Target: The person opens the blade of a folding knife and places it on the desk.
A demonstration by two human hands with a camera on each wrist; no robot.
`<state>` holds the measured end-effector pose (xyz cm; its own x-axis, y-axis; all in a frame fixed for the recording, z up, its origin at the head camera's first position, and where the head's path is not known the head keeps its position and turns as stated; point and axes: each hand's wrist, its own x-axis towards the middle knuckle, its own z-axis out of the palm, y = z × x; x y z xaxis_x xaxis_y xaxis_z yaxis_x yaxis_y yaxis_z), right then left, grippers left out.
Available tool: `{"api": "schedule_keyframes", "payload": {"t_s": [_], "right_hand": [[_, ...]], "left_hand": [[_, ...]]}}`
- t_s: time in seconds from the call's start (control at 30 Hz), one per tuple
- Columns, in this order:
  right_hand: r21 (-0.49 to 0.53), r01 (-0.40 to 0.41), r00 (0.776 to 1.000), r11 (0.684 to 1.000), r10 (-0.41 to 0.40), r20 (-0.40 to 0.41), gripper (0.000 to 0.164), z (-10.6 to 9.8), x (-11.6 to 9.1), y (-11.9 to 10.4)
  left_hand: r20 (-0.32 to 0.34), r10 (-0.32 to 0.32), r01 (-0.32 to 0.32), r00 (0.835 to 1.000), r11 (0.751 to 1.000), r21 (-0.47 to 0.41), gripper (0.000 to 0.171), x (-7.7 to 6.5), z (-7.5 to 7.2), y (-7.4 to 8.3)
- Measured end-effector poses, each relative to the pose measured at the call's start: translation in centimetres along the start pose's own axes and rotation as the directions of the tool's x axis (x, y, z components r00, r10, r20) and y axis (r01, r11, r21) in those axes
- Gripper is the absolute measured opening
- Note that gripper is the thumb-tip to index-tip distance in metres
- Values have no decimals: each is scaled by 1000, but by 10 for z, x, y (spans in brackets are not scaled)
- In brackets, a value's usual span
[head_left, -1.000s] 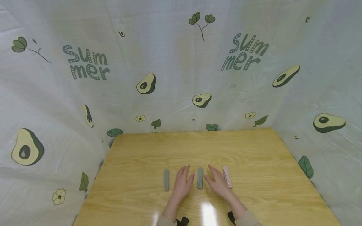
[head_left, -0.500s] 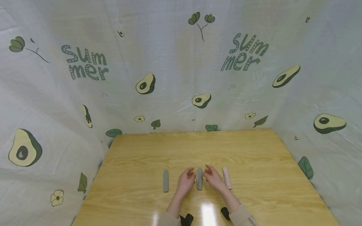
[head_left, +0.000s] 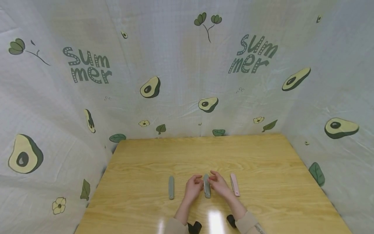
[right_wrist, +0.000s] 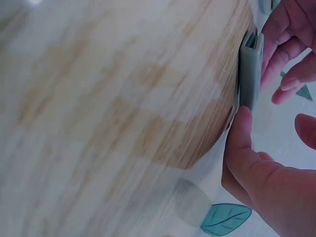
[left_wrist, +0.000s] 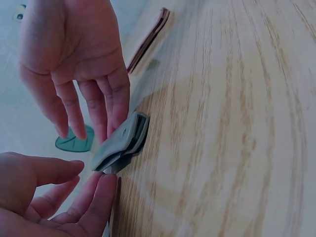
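Observation:
A grey-green folding knife (head_left: pixel 207 188), folded, lies on the wooden table between the two hands. Its slotted handle (left_wrist: pixel 123 140) shows close up in the left wrist view. The left hand (head_left: pixel 193 189) is at its left side, fingers loosely bent, fingertips touching the handle's edge from below in that view. From the other side, the right hand (head_left: pixel 221 187) touches it with its fingers; the right wrist view shows a digit of the right hand (right_wrist: pixel 266 173) against the handle's near end. Neither hand visibly closes round the knife.
To the left lies another green folding knife (head_left: pixel 171 188), to the right a pink one (head_left: pixel 235 184). A white cloth (head_left: pixel 181 65) printed with avocados and "summer" surrounds the wooden table (head_left: pixel 140 162) on the back and both sides. Black wrist cameras (head_left: pixel 194 227) sit under the sleeves.
Both hands have come inward to the middle knife, the fingers bending in from a spread pose. The middle knife has turned slightly. The outer two stay put.

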<state>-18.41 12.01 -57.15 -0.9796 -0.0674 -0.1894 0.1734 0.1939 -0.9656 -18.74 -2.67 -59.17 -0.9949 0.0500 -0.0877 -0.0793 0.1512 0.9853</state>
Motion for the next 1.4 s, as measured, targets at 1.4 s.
{"api": "schedule_keyframes", "payload": {"t_s": [1.4], "right_hand": [[101,31,999,994,-34,33,41,-6,0,-8]], "left_hand": [[164,-72,113,984,960,-256,35,1,-15,15]]}}
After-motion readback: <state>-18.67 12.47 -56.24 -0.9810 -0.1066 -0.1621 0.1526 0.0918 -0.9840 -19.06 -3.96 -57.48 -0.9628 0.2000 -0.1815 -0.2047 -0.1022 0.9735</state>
